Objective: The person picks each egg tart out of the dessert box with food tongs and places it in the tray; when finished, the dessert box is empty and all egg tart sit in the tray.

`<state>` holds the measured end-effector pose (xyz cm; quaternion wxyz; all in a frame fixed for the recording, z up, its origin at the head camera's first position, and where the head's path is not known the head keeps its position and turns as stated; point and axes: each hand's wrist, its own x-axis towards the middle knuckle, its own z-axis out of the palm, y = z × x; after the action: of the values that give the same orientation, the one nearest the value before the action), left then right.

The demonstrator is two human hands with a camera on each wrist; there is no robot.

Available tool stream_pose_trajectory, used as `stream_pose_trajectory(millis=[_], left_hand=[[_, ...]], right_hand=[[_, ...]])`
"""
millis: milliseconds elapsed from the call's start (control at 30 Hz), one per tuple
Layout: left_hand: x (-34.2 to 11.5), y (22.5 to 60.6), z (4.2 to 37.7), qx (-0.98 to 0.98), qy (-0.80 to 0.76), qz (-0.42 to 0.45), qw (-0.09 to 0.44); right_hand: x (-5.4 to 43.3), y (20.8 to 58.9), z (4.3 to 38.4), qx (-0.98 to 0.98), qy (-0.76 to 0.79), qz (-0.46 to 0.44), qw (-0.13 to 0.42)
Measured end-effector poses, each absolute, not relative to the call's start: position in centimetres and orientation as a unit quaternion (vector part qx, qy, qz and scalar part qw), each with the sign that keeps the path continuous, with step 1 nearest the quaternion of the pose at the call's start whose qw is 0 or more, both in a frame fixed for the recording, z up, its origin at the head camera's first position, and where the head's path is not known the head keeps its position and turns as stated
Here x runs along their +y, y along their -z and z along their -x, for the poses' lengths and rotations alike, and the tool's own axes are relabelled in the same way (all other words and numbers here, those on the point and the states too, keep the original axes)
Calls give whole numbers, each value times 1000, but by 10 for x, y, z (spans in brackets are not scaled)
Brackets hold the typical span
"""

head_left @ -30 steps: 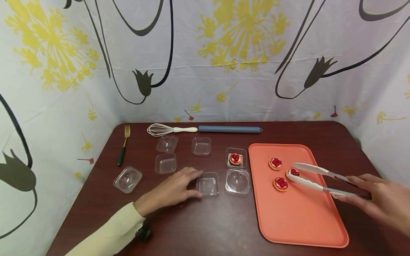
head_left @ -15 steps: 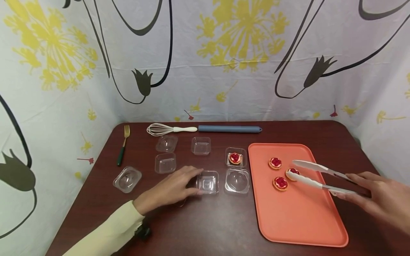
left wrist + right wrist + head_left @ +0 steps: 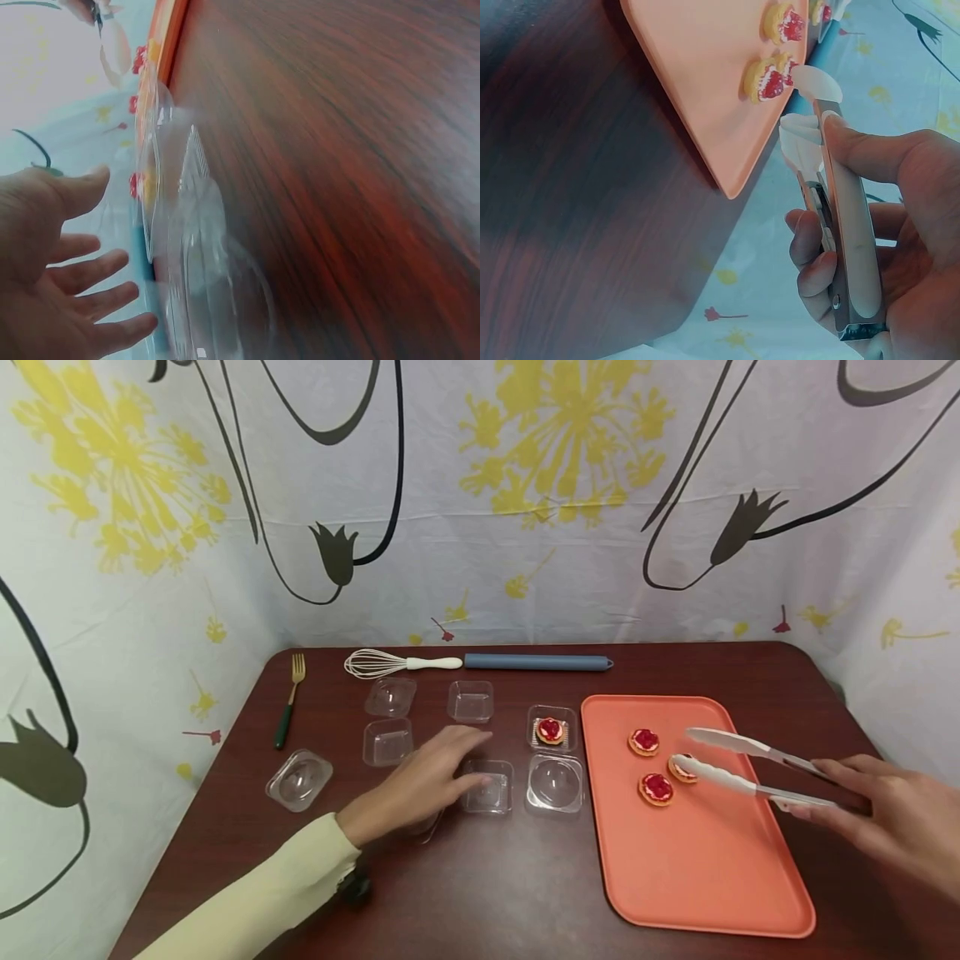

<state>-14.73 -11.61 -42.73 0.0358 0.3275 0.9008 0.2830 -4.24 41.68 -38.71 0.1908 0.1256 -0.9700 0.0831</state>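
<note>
My left hand [image 3: 420, 785] hovers with spread, relaxed fingers over a clear square plastic container [image 3: 489, 789], holding nothing. In the left wrist view its fingers [image 3: 97, 274] stand apart from the clear containers. My right hand [image 3: 892, 818] grips a pair of tongs [image 3: 806, 797] with white tips, spread apart above an orange tray [image 3: 697, 868]. Under the tips lies a small red-topped tart [image 3: 683, 768], partly hidden. Two more tarts, one at the back [image 3: 644, 742] and one in front [image 3: 657, 789], sit beside it. Another tart [image 3: 551, 731] rests in a clear container at the tray's left.
A domed clear lid [image 3: 555, 783] lies left of the tray. More clear pieces [image 3: 388, 742] stand around the left hand, one [image 3: 298, 781] farther left. Along the back lie a whisk [image 3: 405, 663] and a blue rolling pin [image 3: 538, 662]; a fork [image 3: 289, 702] is at the left.
My left hand has lifted off the container's edge and moved slightly up and to the right. The tongs' tips have shifted slightly back from the tart; the tarts stay put.
</note>
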Motion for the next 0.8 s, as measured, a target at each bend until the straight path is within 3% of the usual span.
stream_pose_trajectory(millis=[233,800], left_hand=[[-92,428,156,894,-303,-326,51],[-48,433,192,887,-322,-326,64]], right_hand=[[414,386,46,-960,-104,-144,216],[413,387,46,-965,-94,-139,200]])
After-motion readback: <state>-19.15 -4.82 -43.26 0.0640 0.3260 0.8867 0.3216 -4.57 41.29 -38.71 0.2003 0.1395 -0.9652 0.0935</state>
